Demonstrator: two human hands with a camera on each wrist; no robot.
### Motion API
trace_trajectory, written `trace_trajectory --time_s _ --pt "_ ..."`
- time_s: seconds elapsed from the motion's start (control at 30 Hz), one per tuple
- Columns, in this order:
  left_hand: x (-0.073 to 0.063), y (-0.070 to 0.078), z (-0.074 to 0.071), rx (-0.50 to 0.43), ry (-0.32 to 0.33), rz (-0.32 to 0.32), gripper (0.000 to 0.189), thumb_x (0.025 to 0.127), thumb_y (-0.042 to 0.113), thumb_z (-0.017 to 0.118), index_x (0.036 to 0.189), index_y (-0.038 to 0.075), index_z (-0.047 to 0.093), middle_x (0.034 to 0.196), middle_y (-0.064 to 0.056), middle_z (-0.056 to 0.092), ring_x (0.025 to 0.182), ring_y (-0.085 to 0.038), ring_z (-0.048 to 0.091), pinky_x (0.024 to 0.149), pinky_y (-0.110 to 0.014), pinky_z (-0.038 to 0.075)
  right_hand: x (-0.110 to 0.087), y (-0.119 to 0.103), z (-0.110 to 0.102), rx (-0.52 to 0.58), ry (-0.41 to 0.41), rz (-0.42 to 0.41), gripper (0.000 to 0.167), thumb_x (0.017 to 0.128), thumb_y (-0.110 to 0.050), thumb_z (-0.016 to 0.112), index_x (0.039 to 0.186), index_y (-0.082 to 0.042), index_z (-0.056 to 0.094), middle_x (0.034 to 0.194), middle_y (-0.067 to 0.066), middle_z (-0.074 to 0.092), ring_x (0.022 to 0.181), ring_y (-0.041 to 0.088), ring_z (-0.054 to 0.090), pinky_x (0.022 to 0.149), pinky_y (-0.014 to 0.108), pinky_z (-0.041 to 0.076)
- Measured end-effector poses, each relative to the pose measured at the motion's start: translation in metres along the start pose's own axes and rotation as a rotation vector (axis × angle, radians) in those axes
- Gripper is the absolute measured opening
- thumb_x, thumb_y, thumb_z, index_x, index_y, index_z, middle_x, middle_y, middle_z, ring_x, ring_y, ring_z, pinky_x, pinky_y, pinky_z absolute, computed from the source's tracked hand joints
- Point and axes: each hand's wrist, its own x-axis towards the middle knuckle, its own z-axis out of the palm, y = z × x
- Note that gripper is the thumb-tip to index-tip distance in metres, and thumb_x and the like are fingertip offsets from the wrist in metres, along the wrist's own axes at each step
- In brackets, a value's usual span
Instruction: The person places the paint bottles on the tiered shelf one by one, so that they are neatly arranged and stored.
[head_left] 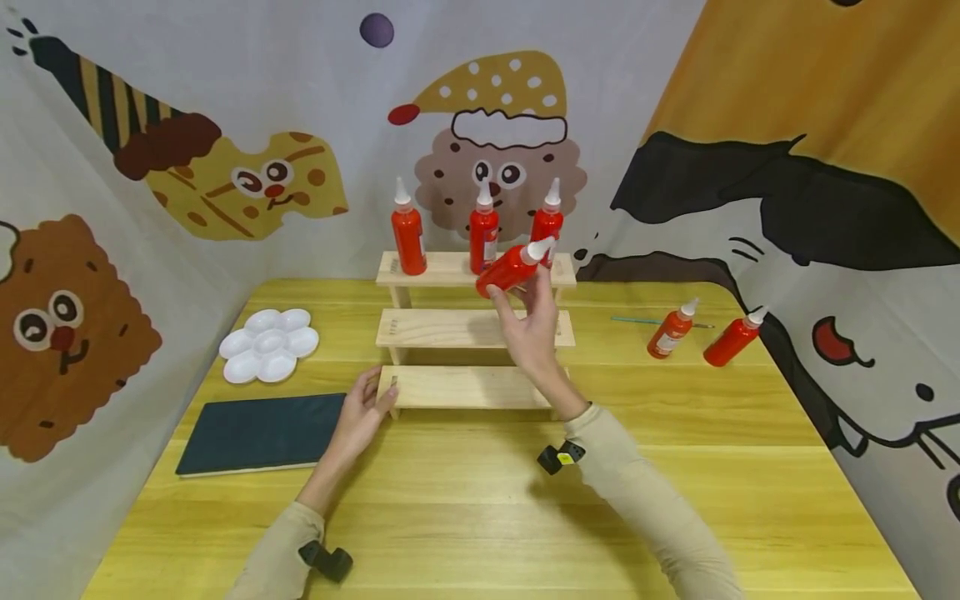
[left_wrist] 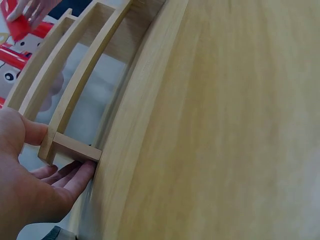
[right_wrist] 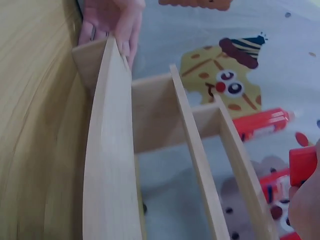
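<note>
My right hand holds a red squeeze bottle with a white nozzle, tilted to the right above the middle tier. At the lower left, my left hand grips the end of a three-tier wooden display stand. In the left wrist view, the thumb lies on the front board and the fingers are round its leg. Three similar bottles stand upright on the top tier: one at the left, one in the middle, and one at the right, partly hidden behind the held bottle.
Two more red bottles, one nearer and one farther right, stand on the table's right side by a thin brush. A white flower-shaped palette and a dark green book lie at the left. A printed cloth hangs behind.
</note>
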Motion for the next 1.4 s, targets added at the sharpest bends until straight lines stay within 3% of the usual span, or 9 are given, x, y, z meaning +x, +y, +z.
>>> trace_trajectory --time_s 0.17,0.4,0.6,0.93,1.4 --pt "0.001 -0.001 0.001 0.005 0.001 -0.002 0.064 0.107 0.025 0.055 0.158 0.002 0.026 0.154 -0.029 0.042 0.142 -0.043 0.044 0.112 -0.055 0.042 -0.003 0.005 0.029 -0.025 -0.114 0.033 0.047 0.090 0.007 0.070 0.131 0.013 0.049 0.121 0.032 0.064 0.107 0.044 0.065 0.096 0.054 0.055" --pt "0.001 0.000 0.001 0.009 0.003 0.000 0.063 0.107 0.024 0.054 0.158 0.001 0.026 0.152 -0.028 0.046 0.137 -0.042 0.051 0.107 -0.050 0.047 -0.009 0.024 0.058 -0.071 -0.269 0.050 0.048 0.093 -0.008 0.074 0.135 0.001 0.053 0.122 0.020 0.068 0.107 0.031 0.069 0.095 0.042 0.057" --pt "0.002 0.002 0.001 0.003 -0.001 -0.007 0.063 0.107 0.025 0.054 0.158 0.002 0.025 0.152 -0.028 0.046 0.136 -0.041 0.052 0.104 -0.045 0.049 -0.013 0.028 0.073 -0.141 -0.375 0.050 0.051 0.095 -0.013 0.074 0.138 0.000 0.051 0.124 0.017 0.067 0.106 0.027 0.068 0.092 0.033 0.058" --pt "0.002 0.002 0.001 0.005 -0.001 -0.009 0.062 0.107 0.025 0.053 0.158 0.002 0.026 0.152 -0.027 0.045 0.138 -0.040 0.050 0.102 -0.036 0.049 -0.018 0.034 0.085 -0.177 -0.451 0.095 0.049 0.094 -0.008 0.072 0.138 -0.002 0.051 0.123 0.017 0.067 0.105 0.026 0.067 0.083 0.024 0.057" --pt "0.001 0.003 0.002 -0.002 -0.008 -0.027 0.064 0.108 0.026 0.052 0.160 0.004 0.023 0.153 -0.026 0.045 0.136 -0.040 0.052 0.104 -0.044 0.049 -0.020 0.035 0.083 -0.222 -0.487 0.138 0.053 0.096 -0.012 0.071 0.142 -0.004 0.048 0.129 0.015 0.065 0.113 0.024 0.066 0.094 0.030 0.056"
